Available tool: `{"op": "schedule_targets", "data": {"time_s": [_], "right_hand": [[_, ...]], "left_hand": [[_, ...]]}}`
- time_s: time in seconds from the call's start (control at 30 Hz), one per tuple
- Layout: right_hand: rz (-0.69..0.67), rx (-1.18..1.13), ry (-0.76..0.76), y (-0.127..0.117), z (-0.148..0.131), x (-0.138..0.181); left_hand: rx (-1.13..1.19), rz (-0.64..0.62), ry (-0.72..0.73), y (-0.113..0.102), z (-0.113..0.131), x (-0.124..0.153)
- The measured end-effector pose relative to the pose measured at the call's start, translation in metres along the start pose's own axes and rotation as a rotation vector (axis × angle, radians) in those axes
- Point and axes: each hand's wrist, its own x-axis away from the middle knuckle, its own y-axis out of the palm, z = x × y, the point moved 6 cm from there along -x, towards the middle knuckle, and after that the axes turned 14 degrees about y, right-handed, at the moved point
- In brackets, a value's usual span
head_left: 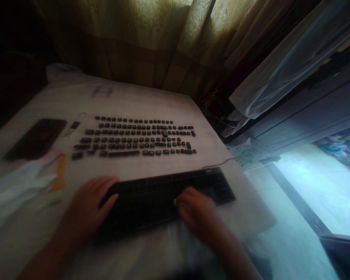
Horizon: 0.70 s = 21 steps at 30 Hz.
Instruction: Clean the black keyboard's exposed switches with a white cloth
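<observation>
A black keyboard frame [163, 194], stripped of its keycaps, lies near the front edge of a cloth-covered table [151, 105]. My left hand [89, 208] grips its left end, thumb on top. My right hand [195, 212] rests on the frame right of centre, fingers curled, with something small and pale at the fingertips that I cannot make out. Behind the frame, several black keycaps [134, 137] are laid out in rows on the cloth in keyboard order. A thin cable [218, 162] runs from the frame's back right corner.
A dark phone [36, 139] lies at the left of the table. A pale cloth or tissue [17, 186] and an orange strip [59, 171] lie beside my left hand. Curtains [169, 39] hang behind. The table's right edge drops to a pale floor [315, 186].
</observation>
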Motion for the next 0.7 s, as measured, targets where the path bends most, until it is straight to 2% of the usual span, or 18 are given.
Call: {"op": "schedule_targets", "data": {"time_s": [0.1,0.3,0.7], "right_hand": [[0.100,-0.061,-0.027,-0.006,-0.005,-0.009],[0.147,0.029,0.035,-0.005,-0.014,-0.032],[0.014,0.201,0.115,0.005,-0.017,-0.038]], "left_hand": [[-0.004,0.012,0.009,0.000,0.000,0.001],[-0.012,0.029,0.025,-0.002,0.001,0.001],[-0.029,0.013,0.036,-0.003,0.005,-0.001]]}}
